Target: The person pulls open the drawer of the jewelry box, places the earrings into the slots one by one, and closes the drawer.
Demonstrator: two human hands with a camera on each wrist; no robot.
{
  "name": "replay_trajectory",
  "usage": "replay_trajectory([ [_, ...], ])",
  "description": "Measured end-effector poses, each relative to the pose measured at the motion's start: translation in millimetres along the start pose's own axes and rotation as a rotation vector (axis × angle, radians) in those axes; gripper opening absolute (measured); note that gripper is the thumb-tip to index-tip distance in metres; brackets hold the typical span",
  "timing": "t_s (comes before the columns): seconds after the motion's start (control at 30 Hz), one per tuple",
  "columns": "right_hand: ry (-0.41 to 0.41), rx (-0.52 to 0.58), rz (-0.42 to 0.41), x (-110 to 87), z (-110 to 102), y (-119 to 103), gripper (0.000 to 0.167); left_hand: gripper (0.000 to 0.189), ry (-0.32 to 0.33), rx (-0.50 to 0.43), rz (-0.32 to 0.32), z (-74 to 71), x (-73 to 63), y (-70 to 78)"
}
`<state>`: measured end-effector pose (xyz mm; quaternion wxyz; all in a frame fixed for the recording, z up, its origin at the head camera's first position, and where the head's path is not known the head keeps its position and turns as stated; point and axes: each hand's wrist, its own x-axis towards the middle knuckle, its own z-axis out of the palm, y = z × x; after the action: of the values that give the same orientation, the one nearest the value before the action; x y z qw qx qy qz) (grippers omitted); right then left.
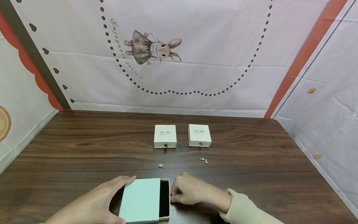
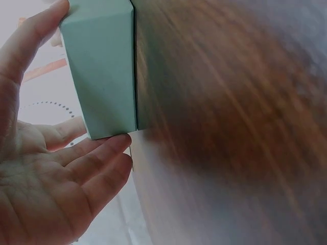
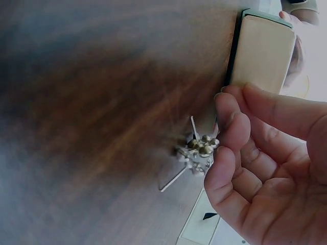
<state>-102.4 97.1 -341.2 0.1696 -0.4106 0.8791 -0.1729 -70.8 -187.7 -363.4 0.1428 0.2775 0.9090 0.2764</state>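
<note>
A mint-green jewelry box [image 1: 139, 199] lies at the front of the table, its drawer [image 1: 165, 199] pulled partway out on the right and lined in black. My left hand [image 1: 95, 200] grips the sleeve from the left, thumb at the near side and fingers at the far side. In the left wrist view the box's end wall [image 2: 102, 76] sits between thumb and fingers. My right hand [image 1: 193, 189] pinches at the drawer's outer end; what lies between its fingertips is hidden. The right wrist view shows the cream drawer front [image 3: 263, 53] beyond the fingers.
Behind the green box lies a small cluster of earrings [image 1: 161, 167], with pearl earrings [image 1: 204, 160] farther right. Two small white boxes with black tabs, one left [image 1: 165, 136] and one right [image 1: 199, 135], stand farther back. A printed cloth [image 1: 209, 46] hangs behind the table.
</note>
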Motion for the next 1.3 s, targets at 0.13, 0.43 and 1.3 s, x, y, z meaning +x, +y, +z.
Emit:
replay_trajectory([
  [0.13,0.0,-0.009,0.0,0.2,0,1,0.014,0.102,-0.015,-0.022,-0.01,-1.2,0.1,-1.7],
  [0.43,0.006,-0.029,0.006,-1.4,-1,1,0.013,0.102,-0.005,-0.003,-0.01,-1.7,-3.2,-5.0],
  [1.3,0.011,-0.063,0.054,-11.5,-2,8,0.014,0.097,0.028,0.037,0.009,-1.6,-9.7,-8.4],
])
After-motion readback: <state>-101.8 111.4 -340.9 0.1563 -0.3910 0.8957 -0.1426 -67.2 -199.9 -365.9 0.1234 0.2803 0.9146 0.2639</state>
